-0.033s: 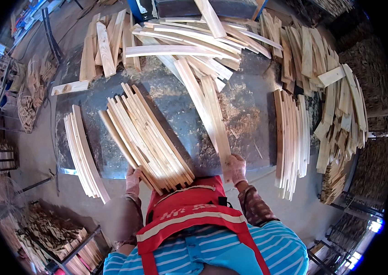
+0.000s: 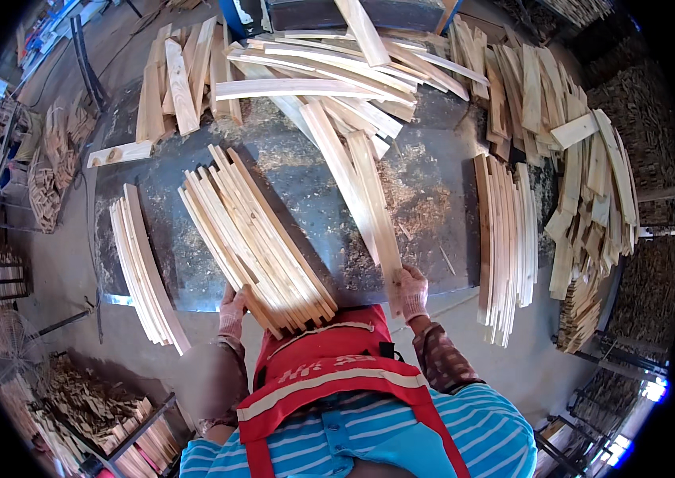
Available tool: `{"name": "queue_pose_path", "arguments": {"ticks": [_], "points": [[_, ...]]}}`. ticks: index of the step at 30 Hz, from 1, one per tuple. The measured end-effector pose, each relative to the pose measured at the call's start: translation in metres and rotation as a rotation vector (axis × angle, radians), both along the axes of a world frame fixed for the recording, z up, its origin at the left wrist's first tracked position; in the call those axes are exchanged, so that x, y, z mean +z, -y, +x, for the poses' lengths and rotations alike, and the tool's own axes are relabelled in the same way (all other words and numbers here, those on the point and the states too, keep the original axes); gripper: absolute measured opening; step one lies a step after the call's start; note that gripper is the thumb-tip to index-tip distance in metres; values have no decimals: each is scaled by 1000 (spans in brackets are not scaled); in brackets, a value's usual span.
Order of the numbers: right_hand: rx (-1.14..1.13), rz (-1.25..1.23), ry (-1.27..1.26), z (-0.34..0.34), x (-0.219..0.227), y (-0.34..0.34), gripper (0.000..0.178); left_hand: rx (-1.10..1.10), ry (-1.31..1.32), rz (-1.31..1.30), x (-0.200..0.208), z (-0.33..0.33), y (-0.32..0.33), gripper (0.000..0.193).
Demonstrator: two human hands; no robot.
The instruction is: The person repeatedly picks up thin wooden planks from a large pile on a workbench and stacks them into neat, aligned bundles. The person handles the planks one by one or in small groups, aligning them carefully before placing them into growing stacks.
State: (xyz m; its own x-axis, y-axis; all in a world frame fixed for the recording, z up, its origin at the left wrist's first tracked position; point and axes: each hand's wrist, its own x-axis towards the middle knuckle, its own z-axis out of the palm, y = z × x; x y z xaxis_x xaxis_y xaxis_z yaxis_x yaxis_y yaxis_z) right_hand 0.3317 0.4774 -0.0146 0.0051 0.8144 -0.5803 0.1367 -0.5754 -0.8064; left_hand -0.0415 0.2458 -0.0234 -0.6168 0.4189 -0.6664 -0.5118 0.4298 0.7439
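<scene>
My right hand, in a pale glove, is closed around the near end of a thin wooden slat. That slat slants away from me over the dark table, beside another long slat. My left hand, also gloved, is at the near left corner of a row of slats standing side by side. Its fingers are closed at the end of the row's outermost slat; the fingertips are partly hidden. The row's near ends overhang the table edge, close to my red apron.
A loose heap of slats covers the far side of the dark table. Sorted slats stand at the left and the right, and both sets overhang the near edge. More loose slats pile up on the far right.
The outermost left slat of the row has moved right, against its neighbours. My right hand and its slat have stayed nearly in place.
</scene>
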Motion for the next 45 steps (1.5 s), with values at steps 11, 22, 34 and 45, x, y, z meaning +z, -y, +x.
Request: {"name": "queue_pose_path", "arguments": {"ticks": [11,22,34,45], "points": [[685,165,924,-16,50,-6,89,-243,-840,19,-3,-12,-117,75],[228,-83,265,71,25,-31,27,-337,48,32,-34,147,-316,64],[430,240,796,136,25,-111,54,225,379,159,-2,147,-292,29],[841,683,682,-197,76,-390,69,244,1089,1070,84,151,-265,79]]}}
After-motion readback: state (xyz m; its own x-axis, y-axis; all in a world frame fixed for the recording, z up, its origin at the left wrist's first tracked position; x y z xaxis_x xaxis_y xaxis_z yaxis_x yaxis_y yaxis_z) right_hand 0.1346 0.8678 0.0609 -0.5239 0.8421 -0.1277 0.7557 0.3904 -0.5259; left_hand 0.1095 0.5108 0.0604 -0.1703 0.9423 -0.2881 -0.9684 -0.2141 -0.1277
